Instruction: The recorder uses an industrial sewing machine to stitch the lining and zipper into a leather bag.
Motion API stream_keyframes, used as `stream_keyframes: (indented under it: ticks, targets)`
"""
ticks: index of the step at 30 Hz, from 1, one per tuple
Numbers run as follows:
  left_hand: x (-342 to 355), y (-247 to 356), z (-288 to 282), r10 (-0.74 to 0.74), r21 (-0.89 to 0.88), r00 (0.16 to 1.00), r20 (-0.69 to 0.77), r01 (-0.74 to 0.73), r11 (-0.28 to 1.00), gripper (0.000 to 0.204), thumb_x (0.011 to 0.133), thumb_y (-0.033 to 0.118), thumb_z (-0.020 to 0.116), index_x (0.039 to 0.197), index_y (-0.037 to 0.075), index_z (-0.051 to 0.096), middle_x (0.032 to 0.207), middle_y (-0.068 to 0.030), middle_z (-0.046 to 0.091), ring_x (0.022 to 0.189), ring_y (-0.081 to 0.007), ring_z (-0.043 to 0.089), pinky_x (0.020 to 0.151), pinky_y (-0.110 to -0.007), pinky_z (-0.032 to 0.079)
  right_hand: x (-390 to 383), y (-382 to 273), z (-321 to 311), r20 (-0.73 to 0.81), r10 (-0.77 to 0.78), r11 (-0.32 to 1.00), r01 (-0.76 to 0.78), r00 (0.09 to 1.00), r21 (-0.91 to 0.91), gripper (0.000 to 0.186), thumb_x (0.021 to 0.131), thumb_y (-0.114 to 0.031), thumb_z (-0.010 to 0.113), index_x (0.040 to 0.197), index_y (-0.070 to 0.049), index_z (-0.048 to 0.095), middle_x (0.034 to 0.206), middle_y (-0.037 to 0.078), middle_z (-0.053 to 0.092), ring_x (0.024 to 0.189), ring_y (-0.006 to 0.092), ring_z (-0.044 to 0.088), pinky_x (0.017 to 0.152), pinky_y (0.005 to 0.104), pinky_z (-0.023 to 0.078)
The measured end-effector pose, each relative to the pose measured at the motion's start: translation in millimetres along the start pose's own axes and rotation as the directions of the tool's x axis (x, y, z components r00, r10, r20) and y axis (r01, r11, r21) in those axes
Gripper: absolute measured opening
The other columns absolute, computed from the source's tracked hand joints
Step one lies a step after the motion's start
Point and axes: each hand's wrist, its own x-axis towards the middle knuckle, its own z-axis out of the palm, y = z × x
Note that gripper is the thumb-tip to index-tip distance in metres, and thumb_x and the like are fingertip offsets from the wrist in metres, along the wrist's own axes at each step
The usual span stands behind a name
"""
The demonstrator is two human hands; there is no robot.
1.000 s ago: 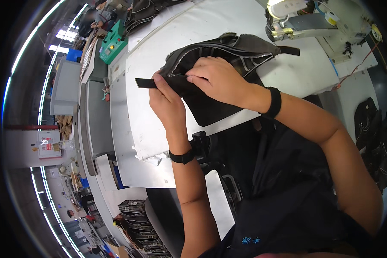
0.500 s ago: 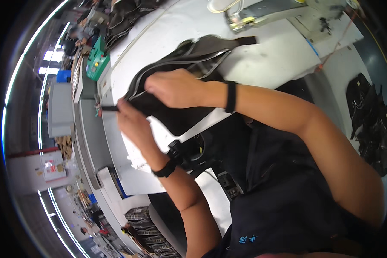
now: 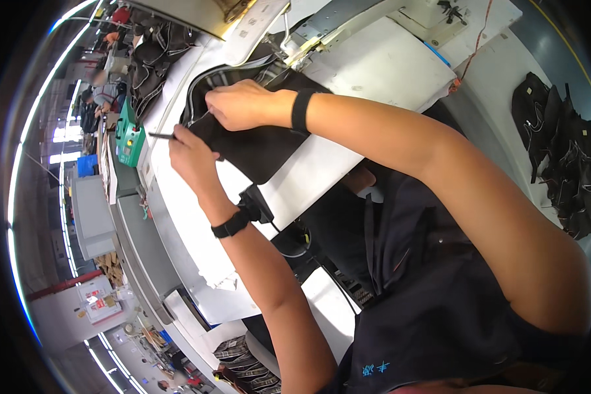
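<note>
A dark bag piece [image 3: 256, 151] with a plaid lining and a light-edged zipper opening lies on the white table under both hands. My left hand [image 3: 192, 156] is closed on its left end, where a short dark strap [image 3: 161, 136] sticks out. With bent, closed fingers, my right hand [image 3: 243, 106] grips the edge of the opening; its fingertips are partly hidden. The piece's far end reaches the needle area of a sewing machine [image 3: 299, 54], whose arm comes in from the top.
Dark sewn pieces [image 3: 154, 65] are heaped beyond the table's left side, near a green box [image 3: 130, 134]. More dark pieces [image 3: 561, 154] hang or lie at the far right. Folded plaid pieces [image 3: 246, 368] sit low at the left. The white tabletop [image 3: 387, 72] spreads around the machine.
The bag piece has come up to the sewing machine, its far end now at the needle area. Both hands have gone with it, still gripping, and the whole view has shifted.
</note>
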Motion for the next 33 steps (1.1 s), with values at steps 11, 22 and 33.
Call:
stream_keyframes:
  ticks: [11,22,33]
  targets:
    - [-70,62,33,0.112,-0.438,0.972,0.207,-0.010,0.899,0.049,0.111,0.031,0.041,0.127,-0.009,0.064,0.085,-0.0122,0.068,0.063,-0.0149,0.066,0.044,-0.026,0.053,-121,-15,-75,-0.382,-0.135,0.963,0.030,0.914,-0.269,0.008,0.089,-0.013,0.068,0.094,-0.007,0.065,0.079,0.006,0.063,0.077,0.0258,0.062,0.073,0.0380,0.046]
    - [-80,99,58,0.064,-0.625,0.971,0.230,0.097,0.775,0.043,0.112,0.029,0.044,0.124,-0.007,0.064,0.076,-0.0102,0.067,0.056,-0.0142,0.062,0.045,-0.027,0.050,-109,4,-126,-0.474,-0.027,0.981,-0.068,0.880,-0.183,0.012,0.093,-0.018,0.072,0.088,-0.007,0.069,0.078,0.004,0.066,0.074,0.0243,0.060,0.075,0.0364,0.041]
    - [-83,103,84,0.092,-0.394,0.968,0.233,0.007,0.919,0.052,0.113,0.034,0.040,0.125,-0.012,0.062,0.099,-0.0175,0.067,0.089,-0.0249,0.062,0.083,-0.039,0.050,-110,19,-151,-0.467,0.024,0.954,-0.161,0.884,-0.254,0.014,0.094,-0.019,0.069,0.087,-0.007,0.071,0.083,0.007,0.072,0.079,0.0251,0.066,0.081,0.0345,0.044]
